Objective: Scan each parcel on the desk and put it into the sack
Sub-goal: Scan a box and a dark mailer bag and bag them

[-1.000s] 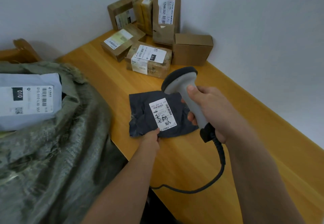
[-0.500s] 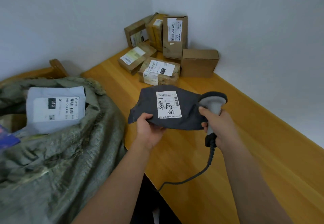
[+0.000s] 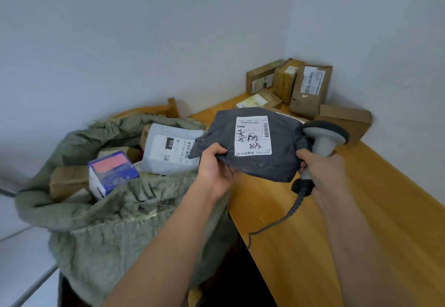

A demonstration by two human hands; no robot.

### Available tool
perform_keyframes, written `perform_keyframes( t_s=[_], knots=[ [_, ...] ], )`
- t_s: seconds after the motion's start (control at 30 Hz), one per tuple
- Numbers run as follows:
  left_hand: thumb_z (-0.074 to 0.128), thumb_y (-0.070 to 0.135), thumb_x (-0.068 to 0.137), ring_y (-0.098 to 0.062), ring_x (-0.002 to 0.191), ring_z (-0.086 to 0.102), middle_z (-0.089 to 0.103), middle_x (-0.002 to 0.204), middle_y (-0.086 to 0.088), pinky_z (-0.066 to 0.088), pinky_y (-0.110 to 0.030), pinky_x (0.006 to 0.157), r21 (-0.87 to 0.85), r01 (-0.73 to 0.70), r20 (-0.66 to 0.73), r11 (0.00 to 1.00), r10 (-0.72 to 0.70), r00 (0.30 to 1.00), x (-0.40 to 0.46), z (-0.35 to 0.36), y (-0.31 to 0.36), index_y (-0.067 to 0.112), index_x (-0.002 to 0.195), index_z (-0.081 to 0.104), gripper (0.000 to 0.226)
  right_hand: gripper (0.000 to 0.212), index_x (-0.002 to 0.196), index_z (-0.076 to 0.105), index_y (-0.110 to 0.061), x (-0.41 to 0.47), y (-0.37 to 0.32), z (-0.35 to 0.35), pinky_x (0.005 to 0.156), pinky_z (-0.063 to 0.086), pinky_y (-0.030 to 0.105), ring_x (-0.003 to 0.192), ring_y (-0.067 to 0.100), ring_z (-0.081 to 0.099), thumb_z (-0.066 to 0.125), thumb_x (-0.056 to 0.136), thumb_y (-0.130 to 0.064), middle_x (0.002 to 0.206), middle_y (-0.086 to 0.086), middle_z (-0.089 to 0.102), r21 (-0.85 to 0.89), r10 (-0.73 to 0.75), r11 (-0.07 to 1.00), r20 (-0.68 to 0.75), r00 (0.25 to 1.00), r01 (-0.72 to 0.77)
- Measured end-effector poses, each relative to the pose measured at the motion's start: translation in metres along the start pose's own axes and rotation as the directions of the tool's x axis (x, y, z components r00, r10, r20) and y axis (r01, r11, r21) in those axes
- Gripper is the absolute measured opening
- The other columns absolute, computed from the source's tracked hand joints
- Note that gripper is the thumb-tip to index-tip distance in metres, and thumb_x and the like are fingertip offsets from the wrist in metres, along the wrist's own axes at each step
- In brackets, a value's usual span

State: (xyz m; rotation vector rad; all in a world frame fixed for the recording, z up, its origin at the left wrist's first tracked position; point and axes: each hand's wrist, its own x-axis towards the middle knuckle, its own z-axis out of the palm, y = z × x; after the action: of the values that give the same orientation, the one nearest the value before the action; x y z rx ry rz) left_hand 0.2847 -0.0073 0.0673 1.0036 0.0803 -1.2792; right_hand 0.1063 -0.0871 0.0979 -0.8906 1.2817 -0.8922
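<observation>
Beside the desk [image 3: 361,210] an open green sack [image 3: 108,222] holds several parcels. Above its rim, the dark parcel bag [image 3: 265,162] is pinched by the left hand [image 3: 214,169]; the right hand [image 3: 322,169] grips the scanner [image 3: 323,138] and touches the bag's other edge.

The sack [image 3: 115,222] stands to the left of the surface [image 3: 361,234], touching its near-left edge, with several parcels inside. A soft parcel [image 3: 277,162] is held between the left hand [image 3: 214,172] and right hand [image 3: 322,174], above the surface's left edge. Boxes [image 3: 310,90] cluster in the far corner of the surface.
</observation>
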Motion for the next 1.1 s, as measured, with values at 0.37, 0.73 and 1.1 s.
perform_keyframes(
  t_s=[0.37,0.73,1.1],
  knots=[
    [0.057,0.009,0.088,-0.013,0.047,0.052,0.054,0.067,-0.006,0.046,-0.02,0.046,0.217,-0.357,-0.431,0.909,0.417,0.8,-0.052,-0.102,0.181,0.007,0.102,0.054,0.014,0.034,0.111,0.051,-0.007,-0.058,-0.024,0.178,0.05,0.045,0.025,0.049,0.007,0.05,0.07,0.083,-0.002,0.073,0.005,0.053,0.03,-0.189,0.982,0.214,0.958,0.187],
    [0.071,0.031,0.08,-0.035,0.135,0.027,0.018,0.15,-0.015,0.031,-0.039,0.111,0.536,0.031,-0.797,0.844,0.493,0.349,-0.07,-0.219,0.271,0.008,0.148,0.017,0.089,0.027,0.113,0.052,-0.012,-0.086,0.012,0.296,0.053,0.043,0.03,0.052,0.012,0.048,0.063,0.089,-0.006,0.078,0.009,0.051,-0.122,-0.046,0.988,0.33,0.943,0.091],
    [0.054,0.042,0.097,-0.015,0.092,0.049,0.046,0.14,-0.007,0.044,-0.026,0.06,0.539,0.131,-0.419,0.832,0.13,0.899,-0.028,-0.205,0.248,0.008,0.138,0.048,0.053,0.034,0.12,0.046,-0.018,-0.063,0.006,0.278,0.058,0.049,0.031,0.062,0.015,0.053,0.064,0.092,-0.012,0.091,0.011,0.055,-0.157,-0.002,0.987,0.143,0.99,0.025]
  ],
)
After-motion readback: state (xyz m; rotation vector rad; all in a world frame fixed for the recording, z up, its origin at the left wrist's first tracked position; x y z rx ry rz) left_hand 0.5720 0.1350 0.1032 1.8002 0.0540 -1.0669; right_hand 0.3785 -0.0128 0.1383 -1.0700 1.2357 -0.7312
